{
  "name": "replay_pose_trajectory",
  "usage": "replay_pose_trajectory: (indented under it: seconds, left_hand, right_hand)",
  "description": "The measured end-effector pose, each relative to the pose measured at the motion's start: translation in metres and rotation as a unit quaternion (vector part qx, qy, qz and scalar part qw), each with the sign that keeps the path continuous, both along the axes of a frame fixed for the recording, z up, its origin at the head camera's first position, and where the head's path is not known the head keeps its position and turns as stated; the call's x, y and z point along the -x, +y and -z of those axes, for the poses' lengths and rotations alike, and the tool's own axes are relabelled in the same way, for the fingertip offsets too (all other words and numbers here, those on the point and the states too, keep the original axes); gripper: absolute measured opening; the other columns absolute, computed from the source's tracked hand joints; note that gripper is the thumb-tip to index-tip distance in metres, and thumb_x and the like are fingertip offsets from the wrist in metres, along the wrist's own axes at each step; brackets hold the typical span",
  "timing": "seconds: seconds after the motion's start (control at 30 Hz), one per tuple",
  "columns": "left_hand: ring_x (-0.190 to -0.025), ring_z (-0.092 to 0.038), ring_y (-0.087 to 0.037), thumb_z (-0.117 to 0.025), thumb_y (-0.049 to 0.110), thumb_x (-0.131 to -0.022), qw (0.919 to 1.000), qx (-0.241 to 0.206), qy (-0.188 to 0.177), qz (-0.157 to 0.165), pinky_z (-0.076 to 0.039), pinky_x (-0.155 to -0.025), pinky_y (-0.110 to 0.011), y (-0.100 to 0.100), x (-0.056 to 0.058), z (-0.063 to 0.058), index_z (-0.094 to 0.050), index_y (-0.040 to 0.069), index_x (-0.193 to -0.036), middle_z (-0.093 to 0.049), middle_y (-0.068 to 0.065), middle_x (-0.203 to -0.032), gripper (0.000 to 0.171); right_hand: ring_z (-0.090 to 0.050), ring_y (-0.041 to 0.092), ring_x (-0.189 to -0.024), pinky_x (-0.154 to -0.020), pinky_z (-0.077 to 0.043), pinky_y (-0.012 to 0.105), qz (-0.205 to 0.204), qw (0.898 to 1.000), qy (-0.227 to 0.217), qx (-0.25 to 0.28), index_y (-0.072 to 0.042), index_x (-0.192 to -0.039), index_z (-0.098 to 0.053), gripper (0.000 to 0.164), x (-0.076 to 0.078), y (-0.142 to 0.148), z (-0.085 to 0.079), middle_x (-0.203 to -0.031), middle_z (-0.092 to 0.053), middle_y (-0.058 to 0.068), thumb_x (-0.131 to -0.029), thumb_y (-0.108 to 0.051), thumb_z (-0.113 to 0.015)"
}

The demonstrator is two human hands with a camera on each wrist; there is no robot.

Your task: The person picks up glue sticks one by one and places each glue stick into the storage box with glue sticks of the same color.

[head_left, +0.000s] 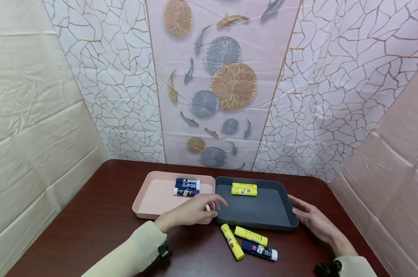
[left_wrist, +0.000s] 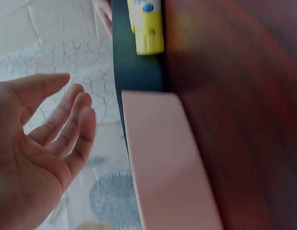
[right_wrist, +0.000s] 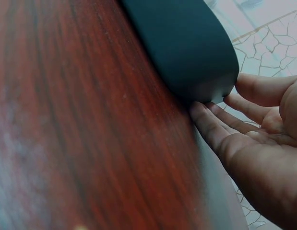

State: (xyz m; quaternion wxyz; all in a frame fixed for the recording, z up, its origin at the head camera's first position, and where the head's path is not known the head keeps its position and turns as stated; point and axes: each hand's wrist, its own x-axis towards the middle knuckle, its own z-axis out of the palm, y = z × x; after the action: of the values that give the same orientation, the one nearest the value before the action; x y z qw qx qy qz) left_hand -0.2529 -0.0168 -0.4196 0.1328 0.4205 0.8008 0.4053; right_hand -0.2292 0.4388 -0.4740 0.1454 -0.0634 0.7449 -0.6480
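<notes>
My left hand (head_left: 195, 209) hovers over the right front part of the pink tray (head_left: 144, 204), its fingers loosely bent and nothing between them. In the left wrist view the palm and thumb stand apart from the tray walls. At the right end of the dark grey tray (head_left: 264, 209), my right hand (head_left: 314, 221) touches the tray wall with thumb and fingertips, fingers fairly straight. Dark blue glue sticks (head_left: 187, 184) lie side by side in the pink tray. Two yellow glue sticks (head_left: 244, 191) lie in the grey one.
In front of the grey tray, on the brown table (head_left: 91, 223), lie a slanted yellow glue stick (head_left: 232, 241), another yellow glue stick (head_left: 251, 235) and a blue glue stick with a white end (head_left: 259, 250). The trays stand side by side. Patterned cloth (head_left: 212, 96) hangs behind the table.
</notes>
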Motion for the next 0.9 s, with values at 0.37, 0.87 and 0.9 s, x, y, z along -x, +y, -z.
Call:
replay_pose_trajectory:
  seconds: [0.37, 0.87, 0.9]
  left_hand:
    - [-0.108, -0.064, -0.006, -0.060, 0.003, -0.104, 0.9995, -0.028, -0.007, 0.013, -0.053, -0.089, -0.023, 0.015, -0.028, 0.015, -0.067, 0.020, -0.130, -0.070, -0.003, -0.124, 0.032]
    - [-0.116, -0.063, -0.010, -0.060, 0.010, -0.106, 0.9997, -0.011, 0.003, 0.021, -0.051, -0.100, -0.030, 0.021, -0.039, 0.023, -0.067, 0.021, -0.133, -0.068, -0.002, -0.129, 0.030]
    - [-0.118, -0.062, -0.010, -0.060, 0.012, -0.106, 0.9996, -0.007, 0.002, 0.026, -0.050, -0.102, -0.031, 0.022, -0.039, 0.024, -0.066, 0.021, -0.134, -0.067, 0.000, -0.130, 0.030]
  right_hand:
    - [-0.053, -0.007, -0.124, -0.099, -0.047, 0.017, 0.004, 1.000, -0.005, -0.012, -0.003, -0.166, -0.009, 0.070, 0.002, 0.000, 0.000, -0.170, -0.006, 0.027, -0.112, -0.020, -0.050]
    - [-0.054, -0.007, -0.124, -0.098, -0.048, 0.018, 0.005, 1.000, -0.008, -0.010, -0.003, -0.166, -0.008, 0.070, 0.001, 0.000, 0.000, -0.170, -0.005, 0.028, -0.112, -0.020, -0.049]
    - [-0.054, -0.007, -0.124, -0.098, -0.048, 0.018, 0.006, 1.000, -0.008, -0.011, -0.003, -0.166, -0.008, 0.070, 0.001, 0.000, 0.000, -0.170, -0.005, 0.027, -0.112, -0.020, -0.049]
